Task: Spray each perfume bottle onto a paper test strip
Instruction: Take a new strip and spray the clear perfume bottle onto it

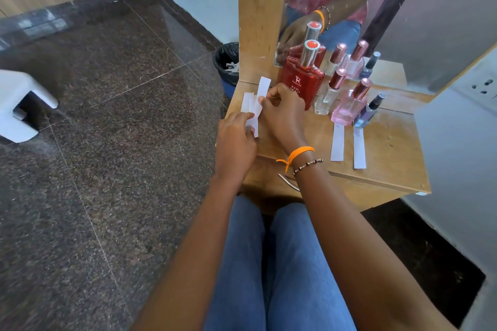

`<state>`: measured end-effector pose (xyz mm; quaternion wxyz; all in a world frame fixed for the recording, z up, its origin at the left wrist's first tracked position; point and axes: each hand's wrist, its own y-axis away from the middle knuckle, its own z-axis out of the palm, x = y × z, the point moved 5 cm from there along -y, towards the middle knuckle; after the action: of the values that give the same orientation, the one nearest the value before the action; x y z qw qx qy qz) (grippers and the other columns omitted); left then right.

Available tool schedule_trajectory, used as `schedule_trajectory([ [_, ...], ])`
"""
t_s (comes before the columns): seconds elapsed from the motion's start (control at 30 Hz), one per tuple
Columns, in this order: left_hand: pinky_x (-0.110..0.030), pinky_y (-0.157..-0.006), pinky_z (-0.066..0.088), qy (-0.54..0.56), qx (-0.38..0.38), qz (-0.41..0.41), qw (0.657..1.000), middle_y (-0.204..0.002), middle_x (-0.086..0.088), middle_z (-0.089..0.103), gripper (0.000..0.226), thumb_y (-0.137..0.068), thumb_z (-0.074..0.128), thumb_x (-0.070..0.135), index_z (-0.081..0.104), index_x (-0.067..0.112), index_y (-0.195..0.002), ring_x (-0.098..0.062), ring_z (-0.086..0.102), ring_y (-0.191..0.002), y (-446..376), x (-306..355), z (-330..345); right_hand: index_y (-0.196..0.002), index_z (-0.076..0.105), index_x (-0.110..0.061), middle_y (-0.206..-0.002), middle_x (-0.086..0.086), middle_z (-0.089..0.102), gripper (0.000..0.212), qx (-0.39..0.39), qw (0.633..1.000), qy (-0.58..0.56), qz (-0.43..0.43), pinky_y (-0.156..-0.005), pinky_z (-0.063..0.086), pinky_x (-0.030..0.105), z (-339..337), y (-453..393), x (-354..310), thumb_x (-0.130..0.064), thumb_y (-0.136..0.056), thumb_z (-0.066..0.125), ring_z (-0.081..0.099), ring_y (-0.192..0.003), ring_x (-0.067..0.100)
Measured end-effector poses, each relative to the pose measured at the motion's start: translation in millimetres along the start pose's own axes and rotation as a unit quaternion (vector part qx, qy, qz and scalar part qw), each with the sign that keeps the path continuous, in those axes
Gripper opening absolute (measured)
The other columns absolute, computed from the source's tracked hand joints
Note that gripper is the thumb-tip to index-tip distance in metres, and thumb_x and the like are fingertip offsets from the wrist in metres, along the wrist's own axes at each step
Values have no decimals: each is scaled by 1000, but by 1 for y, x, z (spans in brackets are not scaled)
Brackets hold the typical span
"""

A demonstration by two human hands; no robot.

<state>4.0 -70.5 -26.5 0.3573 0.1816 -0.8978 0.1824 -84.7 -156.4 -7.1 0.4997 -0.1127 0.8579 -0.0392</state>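
Paper strips are held in both hands at the left front of the small table [390, 148].

A small bunch of paper strips [255, 105] is pinched between the left hand [235, 140] and the right hand [285, 115]. The strips stand mostly upright, with the long side pointing away from the person. How many are in the bunch cannot be told; about three or four are seen. The bottles are lined up just to the right of the hands, so the right hand is nearer to them. Four bottles are counted: a red bottle [302, 83], a clear bottle [326, 98], a pink bottle [349, 105] and a small dark bottle [369, 113]. The red one is almost touched by the right hand. Two strips [337, 145] are laid flat in front of the pink and dark bottles. None is laid yet by the red or clear one.
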Motion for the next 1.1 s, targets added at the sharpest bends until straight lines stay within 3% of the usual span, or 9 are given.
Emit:
schedule_trajectory([
  [0.07,-27,-86,35,-7,-2,0,1000,-123,-8,59,32,-89,50,4,58,9,-120,-27,47,-113,0,1,0,-75,54,-14,-74,-3,59,14,8,1000,-13,-6,-58,37,6,-2,2,-1,-11,-84,65,51,-69,10],
  [0.2,-31,-91,36,2,-5,-1,1000,-124,-9,59,37,-87,52,3,56,9,-124,-28,47,-115,0,3,0,-74,55,-13,-69,-6,56,15,36,998,-60,-6,-61,38,9,-10,8,-2,-9,-84,64,51,-69,11],
  [0.33,-34,-96,39,25,-7,0,1000,-125,-7,59,40,-85,53,4,56,10,-124,-26,49,-117,0,3,1,-66,50,-21,-61,-4,52,28,48,985,-164,36,-72,54,40,-19,13,5,-4,-86,61,54,-63,10],
  [0.47,-33,-97,38,35,-5,2,999,-125,-9,58,41,-85,48,-3,56,8,-124,-25,48,-119,0,7,-1,-71,52,-14,-54,-4,54,20,26,972,-224,72,-74,57,45,-24,18,11,-7,-88,60,60,-57,9],
  [0.7,-28,-98,36,50,-20,-24,998,-131,-9,55,46,-85,44,-7,53,8,-127,-24,47,-123,2,7,2,-70,48,-20,-90,16,66,21,-52,985,-75,147,-83,53,54,-17,28,29,-13,-88,57,65,-91,33],
  [0.8,-21,-96,33,71,-25,-35,997,-133,-8,53,49,-85,37,-10,51,8,-129,-21,45,-124,3,10,2,-69,47,-17,-88,15,62,24,-87,973,-133,169,-85,55,48,-11,30,25,-9,-90,55,65,-95,34],
  [0.87,-15,-93,30,82,-24,-40,996,-133,-9,52,50,-86,35,-11,51,7,-130,-20,45,-124,4,11,0,-70,47,-13,-87,13,61,25,-113,957,-196,180,-80,57,35,-8,32,20,-4,-93,52,65,-93,29],
  [0.97,-9,-91,27,93,-8,-22,995,-131,-8,54,46,-88,36,-9,53,8,-127,-19,46,-124,4,15,-3,-73,47,-13,-92,16,63,23,-105,952,-222,183,-73,57,28,-12,32,22,-3,-92,53,66,-91,25],
  [1.1,-20,-93,41,135,4,-5,991,-120,-2,61,29,-93,46,8,59,13,-118,-12,53,-111,3,27,-6,-68,49,-15,-69,4,55,26,-114,962,-199,149,-56,47,18,-30,33,23,-4,-89,59,56,-65,11],
])
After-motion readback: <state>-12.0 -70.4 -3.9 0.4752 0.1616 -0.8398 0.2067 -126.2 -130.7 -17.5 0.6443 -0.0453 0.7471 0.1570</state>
